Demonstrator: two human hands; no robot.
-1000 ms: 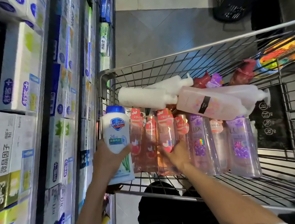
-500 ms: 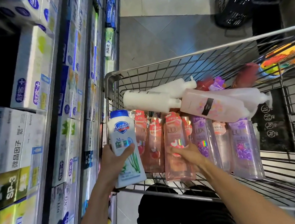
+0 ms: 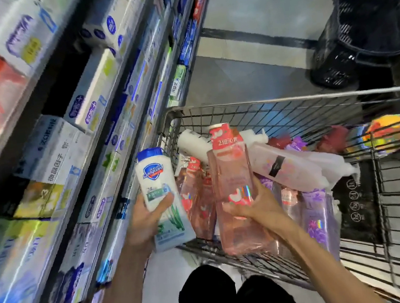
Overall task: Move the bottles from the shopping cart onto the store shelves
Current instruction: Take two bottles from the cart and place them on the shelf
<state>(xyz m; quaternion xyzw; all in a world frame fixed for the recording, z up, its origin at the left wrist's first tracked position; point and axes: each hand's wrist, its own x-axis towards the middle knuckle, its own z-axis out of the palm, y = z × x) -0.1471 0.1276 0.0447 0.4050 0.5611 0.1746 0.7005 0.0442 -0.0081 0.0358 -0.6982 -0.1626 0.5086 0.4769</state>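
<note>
Right now I have both hands full: the left hand [image 3: 144, 223] grips the white bottle [image 3: 162, 195] and the right hand [image 3: 250, 204] holds the pink bottle [image 3: 234, 192] above the shopping cart [image 3: 289, 100]. Its smooth, tilted body could slip from my low grasp or clip the shelves [image 3: 126, 146].

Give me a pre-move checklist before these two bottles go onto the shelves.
1. Left hand grips the white Safeguard bottle: ok.
2. Right hand grips the pink bottle: ok.
3. Pink bottle lifted above the bottles standing in the shopping cart: ok.
4. Caps on both held bottles: ok.
5. Free slot on the store shelves for these bottles: cannot tell; only boxed goods show, and the view is blurred.
6. Both hands full, none free to clear space: not ok.
</note>
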